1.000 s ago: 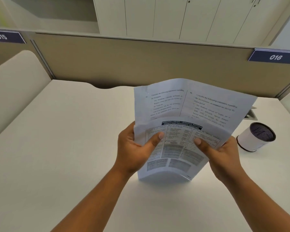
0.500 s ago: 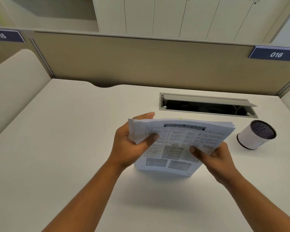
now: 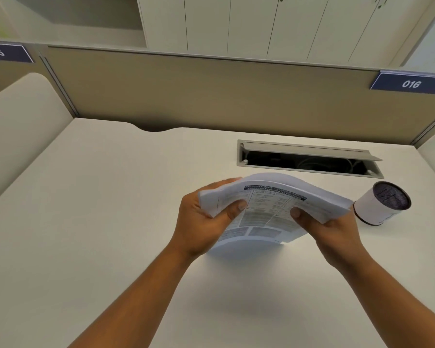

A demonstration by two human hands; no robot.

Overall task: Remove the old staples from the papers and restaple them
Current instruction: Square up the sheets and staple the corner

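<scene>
A thick stack of printed papers [image 3: 264, 212] is held above the white desk [image 3: 98, 222], bowed upward in the middle, its near edge resting close to the desk. My left hand [image 3: 201, 222] grips the stack's left end, thumb on top. At the right end, my right hand [image 3: 332, 232] holds it with the thumb pressed on the printed top page. No staple, stapler or staple remover can be made out.
A white cup with a dark mesh inside [image 3: 382, 203] lies tipped on the desk just right of the papers. An open cable slot [image 3: 309, 159] sits in the desk behind them. A beige partition [image 3: 211, 96] closes the far side.
The upper pages that stood raised a second ago have folded down onto the stack. The stack now bows and sits lower and flatter between both hands.
</scene>
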